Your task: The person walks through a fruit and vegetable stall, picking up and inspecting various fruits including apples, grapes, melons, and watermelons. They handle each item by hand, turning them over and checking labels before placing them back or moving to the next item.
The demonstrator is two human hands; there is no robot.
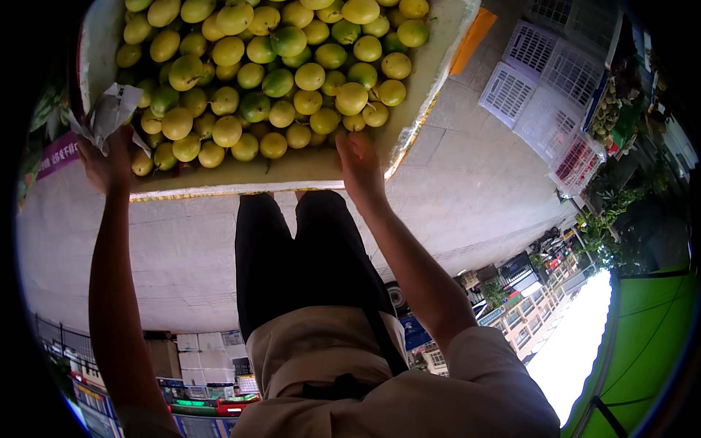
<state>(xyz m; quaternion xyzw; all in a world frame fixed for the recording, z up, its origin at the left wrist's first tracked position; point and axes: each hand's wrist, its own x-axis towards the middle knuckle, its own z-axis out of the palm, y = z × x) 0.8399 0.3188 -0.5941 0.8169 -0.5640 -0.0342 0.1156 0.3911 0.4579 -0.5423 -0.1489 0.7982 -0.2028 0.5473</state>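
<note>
A shallow foam box (pixel 246 185) lies in front of me, heaped with round yellow-green fruits (pixel 227 131) that look like passion fruit. At the box's near left corner, my left hand (pixel 109 159) holds a crumpled piece of white paper (pixel 116 107) against the fruits. My right hand (pixel 358 159) reaches over the near edge on the right, with its fingers curled at the nearest fruits. Whether those fingers grip a fruit cannot be made out. Some fruits are greener than others, and a few have short stems.
An orange flap (pixel 473 41) sticks out at the box's right side. Plastic crates (pixel 509 90) stand on the paved ground to the right, one with red contents (pixel 578 161). A purple sign (pixel 59 156) bearing writing is at the left.
</note>
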